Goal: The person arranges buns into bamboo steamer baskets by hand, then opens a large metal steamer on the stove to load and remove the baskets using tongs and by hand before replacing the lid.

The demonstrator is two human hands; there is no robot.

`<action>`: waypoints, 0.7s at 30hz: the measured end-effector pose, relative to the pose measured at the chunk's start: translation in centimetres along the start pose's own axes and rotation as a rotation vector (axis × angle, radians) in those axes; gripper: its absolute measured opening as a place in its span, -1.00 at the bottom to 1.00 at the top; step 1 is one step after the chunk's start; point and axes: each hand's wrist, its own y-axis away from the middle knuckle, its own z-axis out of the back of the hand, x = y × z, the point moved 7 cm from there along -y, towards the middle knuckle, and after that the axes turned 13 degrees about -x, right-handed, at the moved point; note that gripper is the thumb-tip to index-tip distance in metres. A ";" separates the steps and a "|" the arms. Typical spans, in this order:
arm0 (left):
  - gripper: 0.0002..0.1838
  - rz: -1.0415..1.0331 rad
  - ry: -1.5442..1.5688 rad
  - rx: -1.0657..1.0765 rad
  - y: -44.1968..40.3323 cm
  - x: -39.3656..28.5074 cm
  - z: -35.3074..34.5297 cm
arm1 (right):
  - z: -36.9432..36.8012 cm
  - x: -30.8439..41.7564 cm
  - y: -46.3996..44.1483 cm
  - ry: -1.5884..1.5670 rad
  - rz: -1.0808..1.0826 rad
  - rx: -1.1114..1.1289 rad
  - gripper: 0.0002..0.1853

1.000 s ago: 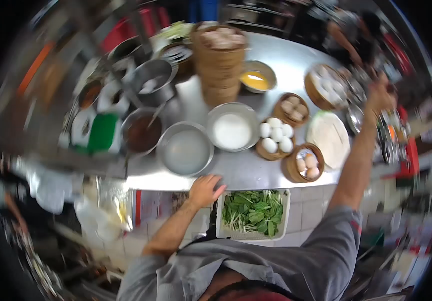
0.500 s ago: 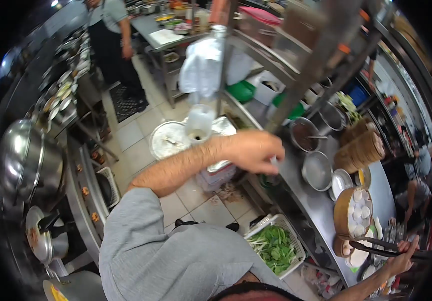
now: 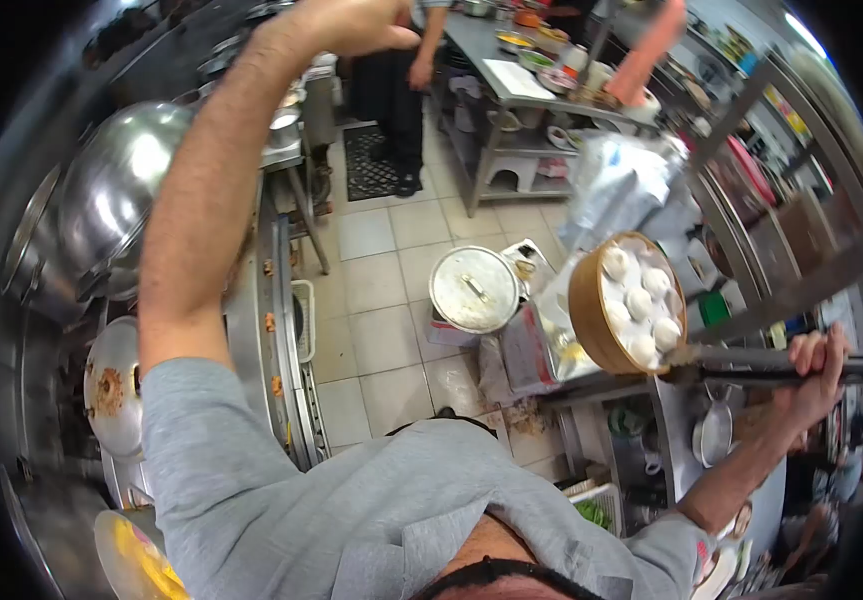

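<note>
My right hand (image 3: pixel 819 365) is closed around the handles of dark tongs (image 3: pixel 751 364). Their far end grips the rim of a round bamboo steamer basket (image 3: pixel 591 315), which is raised and tilted so its inside shows. Several white buns (image 3: pixel 638 303) sit in it, spaced apart on a white liner. My left hand (image 3: pixel 356 22) is lifted at the upper edge of the view, partly cut off; its thumb sticks out and I see nothing held. Below that raised arm, a large shiny steel dome (image 3: pixel 126 185) stands on the left-hand cooking line.
A lidded pot (image 3: pixel 473 289) stands low over the tiled floor ahead. To the right are a metal shelf frame (image 3: pixel 751 325) and counter. A person (image 3: pixel 391 110) stands ahead by a prep table (image 3: pixel 496 85). Greens in a white crate (image 3: pixel 601 505) sit low right.
The steamer basket has been lifted off the right counter in the tongs and carried left, over the floor side. My left hand has swung up and left. My view has turned right-to-left.
</note>
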 end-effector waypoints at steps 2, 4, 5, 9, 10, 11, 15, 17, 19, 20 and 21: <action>-0.67 0.163 -0.310 -0.177 0.8 8.1 3.3 | -7.2 -2.9 -0.2 -0.036 -0.004 0.065 -0.73; -0.67 0.311 -0.517 -0.305 3.2 15.5 6.8 | -13.9 -5.9 -0.9 -0.106 -0.011 0.178 -0.71; -0.67 0.367 -0.563 -0.352 4.7 18.7 8.4 | -16.9 -7.5 -1.4 -0.165 -0.027 0.212 -0.74; -0.64 0.669 -0.860 -0.400 10.5 29.6 14.0 | -29.4 -13.8 -3.4 -0.334 -0.156 0.392 -0.84; -0.64 0.702 -0.881 -0.401 11.7 31.4 14.8 | -32.9 -15.1 -3.9 -0.383 -0.169 0.445 -0.86; -0.62 0.764 -0.905 -0.436 13.1 33.4 15.4 | -36.5 -15.9 -3.8 -0.427 -0.186 0.495 -0.88; -0.49 0.827 -0.837 -0.434 18.3 45.6 16.6 | -49.1 -19.2 -4.0 -0.566 -0.227 0.639 -0.79; -0.42 0.966 -0.773 -0.302 18.7 46.5 15.3 | -55.5 -19.8 -2.6 -0.605 -0.214 0.703 -0.80; -0.44 1.057 -0.741 -0.329 19.3 48.5 14.5 | -60.7 -19.8 -0.5 -0.607 -0.173 0.671 -0.82; -0.44 1.069 -0.750 -0.330 19.3 49.2 14.6 | -63.1 -19.5 0.6 -0.633 -0.171 0.687 -0.83; -0.48 1.050 -0.779 -0.288 19.1 49.9 14.3 | -65.1 -19.7 1.5 -0.652 -0.176 0.697 -0.83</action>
